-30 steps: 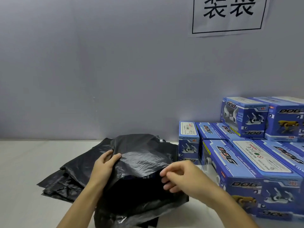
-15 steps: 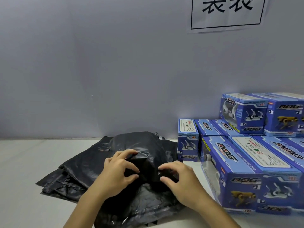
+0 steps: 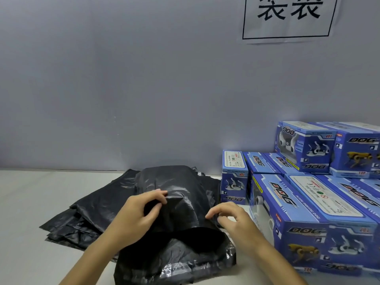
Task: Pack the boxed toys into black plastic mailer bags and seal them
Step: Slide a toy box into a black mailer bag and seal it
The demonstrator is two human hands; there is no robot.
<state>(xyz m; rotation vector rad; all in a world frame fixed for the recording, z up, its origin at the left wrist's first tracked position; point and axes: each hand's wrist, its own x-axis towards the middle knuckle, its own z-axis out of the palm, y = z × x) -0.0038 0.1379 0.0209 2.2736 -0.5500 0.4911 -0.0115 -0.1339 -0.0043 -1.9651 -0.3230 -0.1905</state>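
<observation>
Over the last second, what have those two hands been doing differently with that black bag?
The left hand slid from the top of the filled bag toward its near end and now pinches a fold there. The right hand let go of the edge it pinched and has shifted right, fingertips curled on the bag's side. The bag's mouth now gapes toward the person. The stack of flat bags and the blue toy boxes stayed put.

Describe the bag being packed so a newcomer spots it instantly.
On the table, left of the blue boxes, lies a pile of flat black bags. The bag sits on it, bulging, its mouth gaping toward the camera, left hand pinching its plastic.
</observation>
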